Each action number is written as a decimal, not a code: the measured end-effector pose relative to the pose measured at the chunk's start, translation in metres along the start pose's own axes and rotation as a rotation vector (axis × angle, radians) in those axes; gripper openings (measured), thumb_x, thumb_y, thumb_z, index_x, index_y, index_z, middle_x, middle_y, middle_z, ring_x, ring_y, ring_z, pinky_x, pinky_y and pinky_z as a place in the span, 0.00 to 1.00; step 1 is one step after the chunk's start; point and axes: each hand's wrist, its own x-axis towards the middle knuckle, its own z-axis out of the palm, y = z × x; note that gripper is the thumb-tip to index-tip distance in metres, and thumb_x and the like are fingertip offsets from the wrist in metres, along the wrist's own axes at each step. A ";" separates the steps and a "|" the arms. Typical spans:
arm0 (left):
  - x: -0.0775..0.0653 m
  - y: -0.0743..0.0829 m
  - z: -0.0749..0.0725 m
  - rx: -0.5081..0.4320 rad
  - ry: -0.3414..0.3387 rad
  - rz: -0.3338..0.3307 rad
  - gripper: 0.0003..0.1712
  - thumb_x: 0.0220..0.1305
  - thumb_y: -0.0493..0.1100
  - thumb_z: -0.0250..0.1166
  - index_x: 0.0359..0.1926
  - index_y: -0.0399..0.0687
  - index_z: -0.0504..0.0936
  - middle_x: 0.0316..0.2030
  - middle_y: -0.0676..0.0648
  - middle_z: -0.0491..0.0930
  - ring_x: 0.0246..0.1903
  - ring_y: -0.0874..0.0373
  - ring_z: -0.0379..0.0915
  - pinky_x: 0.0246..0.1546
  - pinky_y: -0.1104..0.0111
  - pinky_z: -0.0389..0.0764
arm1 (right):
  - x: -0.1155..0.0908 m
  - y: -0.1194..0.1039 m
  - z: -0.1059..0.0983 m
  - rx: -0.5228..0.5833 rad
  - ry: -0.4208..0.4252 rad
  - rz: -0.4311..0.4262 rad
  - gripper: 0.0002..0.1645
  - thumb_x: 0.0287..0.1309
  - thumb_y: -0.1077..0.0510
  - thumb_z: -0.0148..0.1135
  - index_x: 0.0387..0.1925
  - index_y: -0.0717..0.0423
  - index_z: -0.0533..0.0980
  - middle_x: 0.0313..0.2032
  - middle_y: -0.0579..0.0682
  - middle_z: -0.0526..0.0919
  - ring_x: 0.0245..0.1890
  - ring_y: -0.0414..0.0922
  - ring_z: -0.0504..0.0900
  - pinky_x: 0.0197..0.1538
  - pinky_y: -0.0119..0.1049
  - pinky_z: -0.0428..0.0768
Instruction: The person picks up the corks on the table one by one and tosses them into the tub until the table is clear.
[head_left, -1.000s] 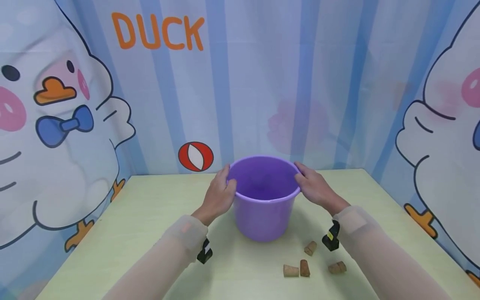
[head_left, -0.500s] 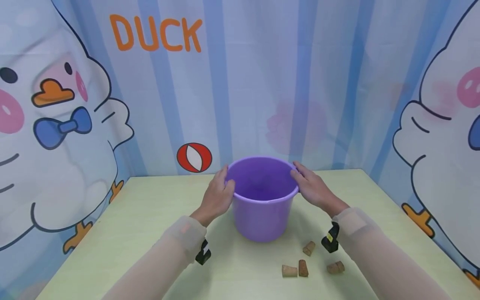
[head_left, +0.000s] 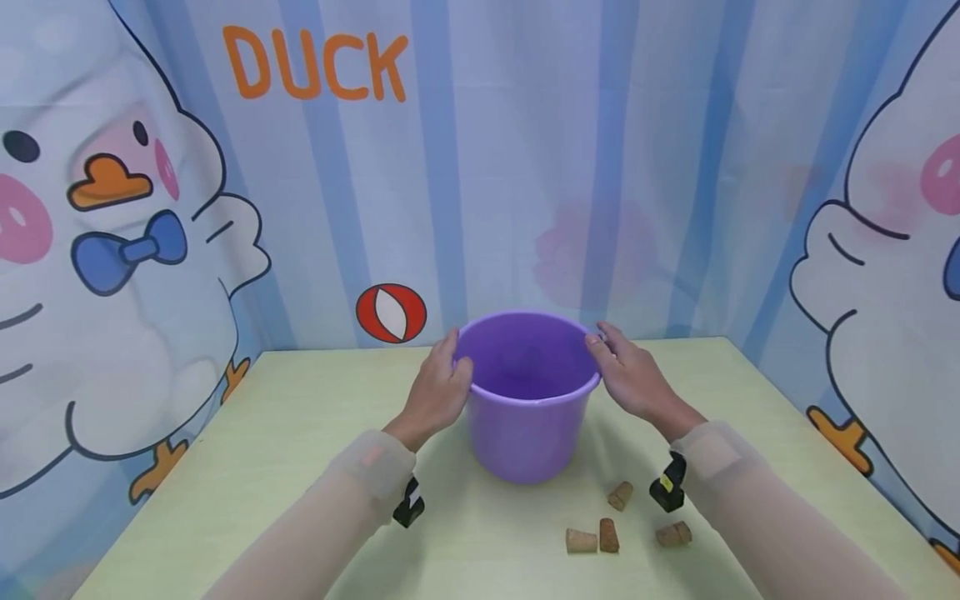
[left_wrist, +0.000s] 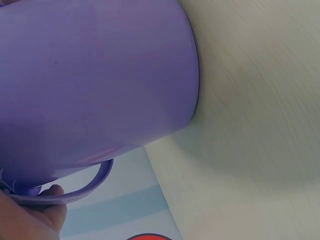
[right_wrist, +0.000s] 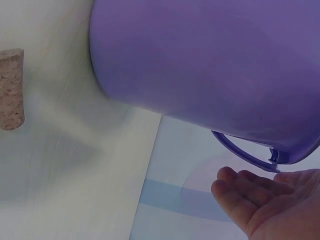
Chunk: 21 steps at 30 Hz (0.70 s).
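A purple plastic bucket [head_left: 528, 442] stands upright on the pale table, its mouth tilted into the head view and its inside showing no contents. My left hand [head_left: 433, 390] grips the left side of its rim, thumb over the edge. In the left wrist view, the fingers [left_wrist: 54, 212] curl by the bucket's purple handle [left_wrist: 95, 185]. At the right side of the rim is my right hand [head_left: 636, 382], its thumb close to the edge. The right wrist view shows its fingers [right_wrist: 232, 202] fairly straight, just clear of the handle [right_wrist: 240, 154].
Several corks lie on the table [head_left: 315, 467] in front of the bucket: a pale cork [head_left: 581, 541], a darker cork [head_left: 609, 536], a cork [head_left: 619, 496] nearer the bucket and a banded cork [head_left: 673, 534]. Behind hangs a blue striped curtain [head_left: 510, 167] with duck prints.
My right hand has loosened from the rim and shifted slightly right, its fingers lifting off. The left hand keeps its grip, and the bucket stays in place.
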 end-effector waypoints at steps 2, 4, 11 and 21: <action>0.000 0.001 0.000 0.003 0.000 0.002 0.39 0.74 0.48 0.42 0.81 0.40 0.48 0.78 0.40 0.54 0.77 0.44 0.50 0.75 0.47 0.56 | -0.003 0.000 -0.001 -0.001 0.016 -0.002 0.47 0.78 0.32 0.30 0.81 0.59 0.45 0.72 0.68 0.66 0.71 0.66 0.66 0.70 0.66 0.63; 0.000 0.001 0.000 0.006 0.003 0.005 0.39 0.74 0.49 0.41 0.81 0.39 0.48 0.78 0.40 0.54 0.77 0.43 0.50 0.75 0.47 0.56 | -0.005 0.000 -0.002 -0.002 0.032 -0.008 0.46 0.78 0.32 0.31 0.81 0.59 0.46 0.71 0.68 0.67 0.70 0.66 0.68 0.69 0.65 0.66; -0.001 0.002 0.000 0.003 -0.001 0.000 0.39 0.75 0.48 0.42 0.81 0.39 0.47 0.78 0.40 0.54 0.77 0.43 0.50 0.75 0.47 0.56 | -0.015 0.000 -0.002 -0.002 0.120 -0.051 0.45 0.78 0.33 0.36 0.78 0.63 0.55 0.68 0.67 0.71 0.67 0.64 0.72 0.66 0.62 0.72; -0.001 0.002 0.000 0.000 -0.005 0.000 0.39 0.74 0.48 0.42 0.81 0.38 0.47 0.79 0.40 0.54 0.77 0.43 0.50 0.75 0.47 0.56 | -0.032 0.002 0.008 0.024 0.206 -0.121 0.40 0.78 0.36 0.42 0.74 0.63 0.61 0.69 0.66 0.70 0.65 0.63 0.75 0.66 0.59 0.73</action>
